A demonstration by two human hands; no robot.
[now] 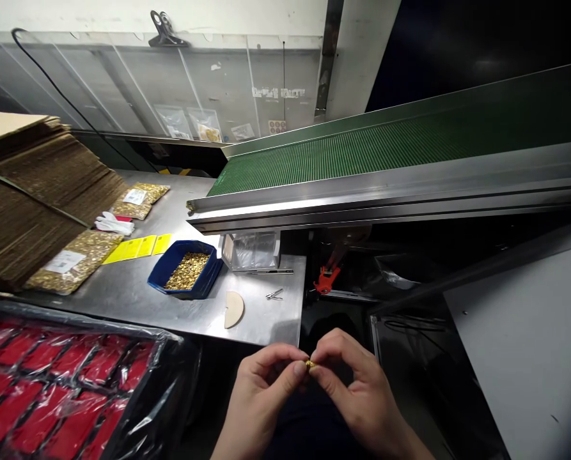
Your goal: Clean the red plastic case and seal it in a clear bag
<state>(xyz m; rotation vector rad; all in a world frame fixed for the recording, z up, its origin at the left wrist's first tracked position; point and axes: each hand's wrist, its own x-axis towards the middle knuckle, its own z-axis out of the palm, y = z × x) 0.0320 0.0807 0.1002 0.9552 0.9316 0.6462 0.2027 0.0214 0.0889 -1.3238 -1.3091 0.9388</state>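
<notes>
My left hand (261, 396) and my right hand (357, 390) meet low in the middle of the head view, in front of the steel table's edge. Between their fingertips they pinch one small gold piece (309, 364). A blue tray (169, 268) full of the same small gold pieces (188, 269) sits on the steel table (136, 297), up and to the left of my hands.
A green conveyor belt (362, 150) slopes across the right. Flat cardboard stacks (21, 191) and bags of gold parts (71, 259) lie at left, with yellow cards (134, 248). A black-lined bin of red packets (50, 396) stands at bottom left. A white surface (529, 351) is at right.
</notes>
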